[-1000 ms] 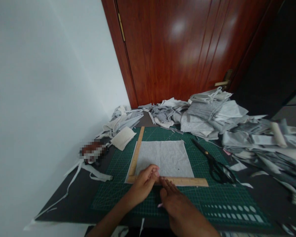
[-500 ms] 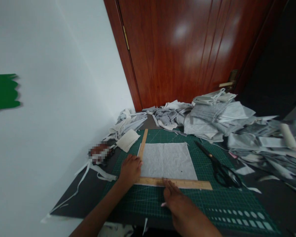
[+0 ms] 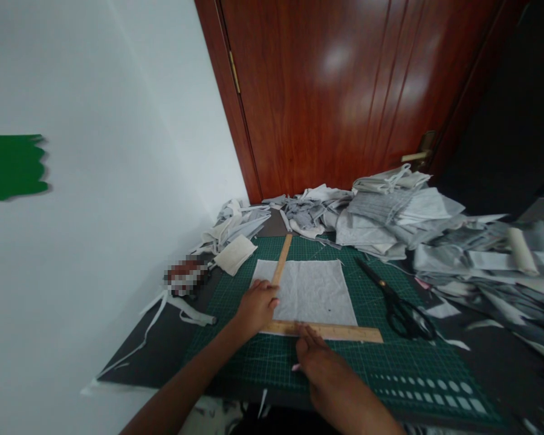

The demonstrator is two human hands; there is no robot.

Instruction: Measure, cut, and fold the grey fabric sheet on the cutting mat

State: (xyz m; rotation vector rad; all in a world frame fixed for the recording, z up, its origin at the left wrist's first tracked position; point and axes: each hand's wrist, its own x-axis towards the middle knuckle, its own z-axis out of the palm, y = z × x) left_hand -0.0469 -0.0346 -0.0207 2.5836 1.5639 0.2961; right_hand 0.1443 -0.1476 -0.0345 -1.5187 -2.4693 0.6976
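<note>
A white rectangular cloth (image 3: 315,290) lies flat on a green cutting mat (image 3: 245,356). My left hand (image 3: 257,307) grips the lower end of a wooden ruler (image 3: 283,261), which slants away across the cloth's left part. A second wooden ruler (image 3: 349,333) lies along the cloth's near edge. On it rest the extended fingertips of my right hand (image 3: 320,356). From under that hand pokes a small pale pink piece (image 3: 295,367), mostly hidden, so its kind is unclear. To the cloth's right are black-handled scissors (image 3: 396,302), their blades pointing away.
Stacked grey and white cloth pieces (image 3: 385,211) and scraps (image 3: 308,211) line the back. More strips (image 3: 236,226) and a cream patch (image 3: 236,255) lie at left near the wall. A rolled cloth (image 3: 521,251) sits at right. A wooden door (image 3: 335,103) stands behind.
My left hand has shifted right with the upper ruler, which now crosses the cloth instead of following its left edge. My right hand stays at the lower ruler. The view shifts slightly.
</note>
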